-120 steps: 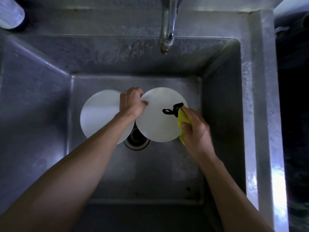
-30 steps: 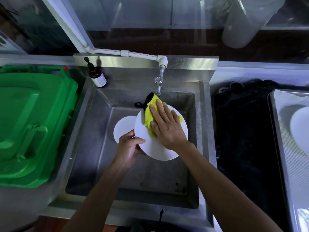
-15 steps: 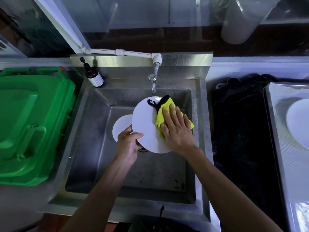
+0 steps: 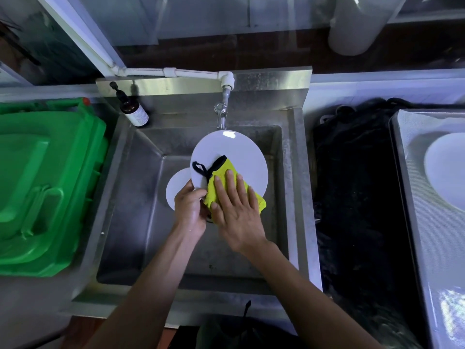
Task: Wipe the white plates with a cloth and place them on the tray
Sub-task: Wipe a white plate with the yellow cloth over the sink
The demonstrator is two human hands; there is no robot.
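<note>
The near edge of the held plate (image 4: 234, 152) was hidden under the cloth (image 4: 226, 182) and both hands. A second plate (image 4: 177, 187) lay in the sink (image 4: 130, 197), mostly covered by the first. On the right, a third plate (image 4: 445, 170) sat in the tray (image 4: 412, 197), cut off by the picture's edge. The left hand (image 4: 190, 210) pinched the held plate's left rim, thumb on top. The right hand (image 4: 236, 210), fingers straight and spread, pressed the yellow cloth flat on the plate's near part. Since half a second earlier, the cloth had slid from the plate's right side toward its near left edge, close to the left hand.
</note>
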